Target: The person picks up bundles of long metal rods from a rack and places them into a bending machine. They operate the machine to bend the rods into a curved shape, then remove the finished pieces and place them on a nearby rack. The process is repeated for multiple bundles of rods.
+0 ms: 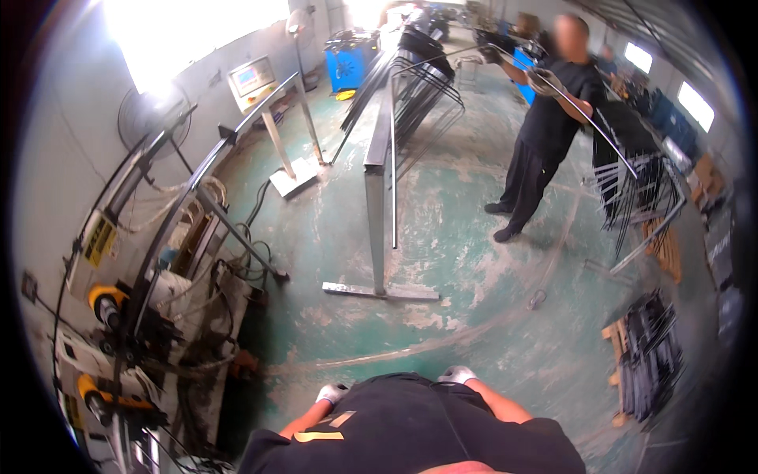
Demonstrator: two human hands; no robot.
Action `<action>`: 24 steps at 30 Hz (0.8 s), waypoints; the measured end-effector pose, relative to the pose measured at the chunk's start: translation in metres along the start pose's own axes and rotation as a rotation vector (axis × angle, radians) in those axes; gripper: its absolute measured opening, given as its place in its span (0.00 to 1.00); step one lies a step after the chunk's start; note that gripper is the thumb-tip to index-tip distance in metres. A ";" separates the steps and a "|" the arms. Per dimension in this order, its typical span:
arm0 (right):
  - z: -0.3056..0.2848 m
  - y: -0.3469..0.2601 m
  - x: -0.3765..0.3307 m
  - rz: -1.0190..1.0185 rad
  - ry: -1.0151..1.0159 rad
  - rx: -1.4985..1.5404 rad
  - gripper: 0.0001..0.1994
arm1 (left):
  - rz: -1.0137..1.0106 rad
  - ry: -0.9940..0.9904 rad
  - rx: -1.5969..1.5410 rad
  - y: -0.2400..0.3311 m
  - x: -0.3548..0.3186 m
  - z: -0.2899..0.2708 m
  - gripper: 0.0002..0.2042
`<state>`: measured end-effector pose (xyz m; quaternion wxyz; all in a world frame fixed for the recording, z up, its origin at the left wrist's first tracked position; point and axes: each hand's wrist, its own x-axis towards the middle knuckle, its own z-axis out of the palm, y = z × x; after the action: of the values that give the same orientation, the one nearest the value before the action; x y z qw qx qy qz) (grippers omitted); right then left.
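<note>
Both of my hands rest low at the front edge of my black shirt. My left hand, in a white glove, lies against the left side of the shirt. On the other side, my right hand, also in a white glove, sits at the shirt's edge. Nothing shows in either one, but the fingers are mostly hidden. Ahead of me stands a grey metal rack on a flat crossbar foot. Bent black rods hang over its far end, and one long rod hangs down near its post.
To the left is a machine with orange-and-black parts, long rails and cables. Behind it stands a control panel. At the right, a co-worker in gloves holds a long bent rod. Dark parts are stacked on a wooden pallet.
</note>
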<state>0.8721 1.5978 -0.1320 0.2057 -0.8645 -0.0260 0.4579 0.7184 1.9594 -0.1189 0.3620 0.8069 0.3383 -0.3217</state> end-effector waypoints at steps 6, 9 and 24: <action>-0.012 -0.008 -0.019 0.020 -0.032 -0.049 0.25 | 0.059 -0.007 0.002 -0.001 0.015 0.019 0.19; -0.014 -0.009 -0.024 0.017 -0.069 -0.082 0.27 | 0.040 0.036 -0.053 -0.021 0.035 0.037 0.18; -0.008 -0.021 -0.022 -0.025 -0.112 -0.133 0.28 | 0.031 0.045 -0.060 -0.060 0.038 0.032 0.23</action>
<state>0.8684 1.6097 -0.1029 0.1518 -0.8488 -0.0786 0.5003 0.6845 1.9757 -0.1872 0.3835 0.8078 0.3431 -0.2875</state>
